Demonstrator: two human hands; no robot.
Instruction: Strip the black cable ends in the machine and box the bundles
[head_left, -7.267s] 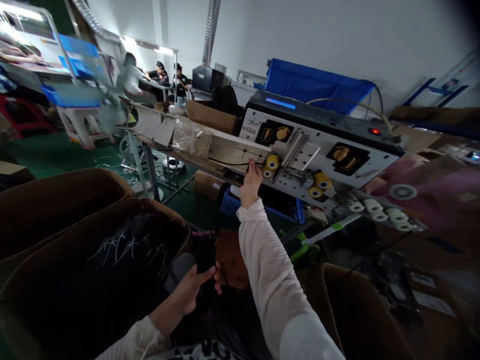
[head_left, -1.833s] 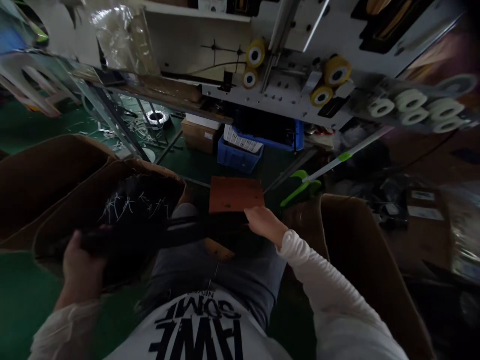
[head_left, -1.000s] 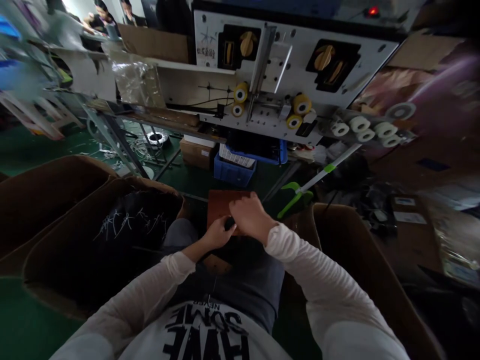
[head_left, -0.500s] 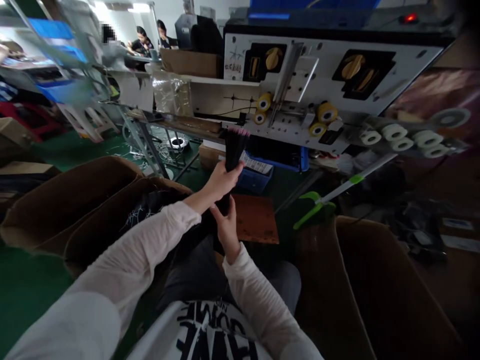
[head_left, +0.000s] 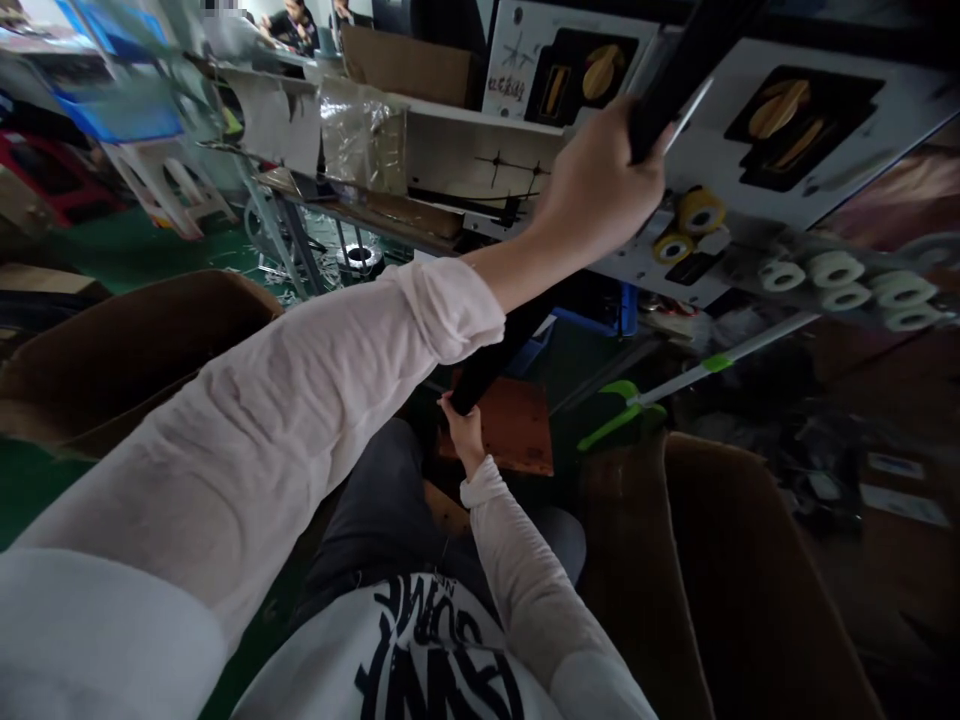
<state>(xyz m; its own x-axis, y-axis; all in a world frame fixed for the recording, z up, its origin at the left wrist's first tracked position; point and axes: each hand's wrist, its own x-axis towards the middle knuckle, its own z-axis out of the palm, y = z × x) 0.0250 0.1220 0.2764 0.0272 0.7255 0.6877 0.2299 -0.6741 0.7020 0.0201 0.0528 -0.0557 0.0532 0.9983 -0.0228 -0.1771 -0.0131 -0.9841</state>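
Observation:
My left hand [head_left: 600,195] is raised in front of the white machine panel [head_left: 750,180], its fingers wrapped round a long black bundle [head_left: 686,75]. The bundle slants from the top edge down toward my lap, and my left wrist and sleeve hide its middle. Lower down, my right hand [head_left: 466,428] grips the bundle's lower end, above a reddish-brown board [head_left: 517,425]. What the bundle is made of is too dark to tell, and its upper end runs out of view.
Large cardboard boxes stand at left [head_left: 135,350] and right [head_left: 637,560]. Yellow rollers [head_left: 701,212] and white rollers [head_left: 832,270] project from the machine. A green-footed stand [head_left: 637,400] is at right. People sit at a far bench, upper left.
My left hand has moved up and to the right, with the black bundle now stretched between both hands. My right hand stays low, near the board. The view has shifted slightly.

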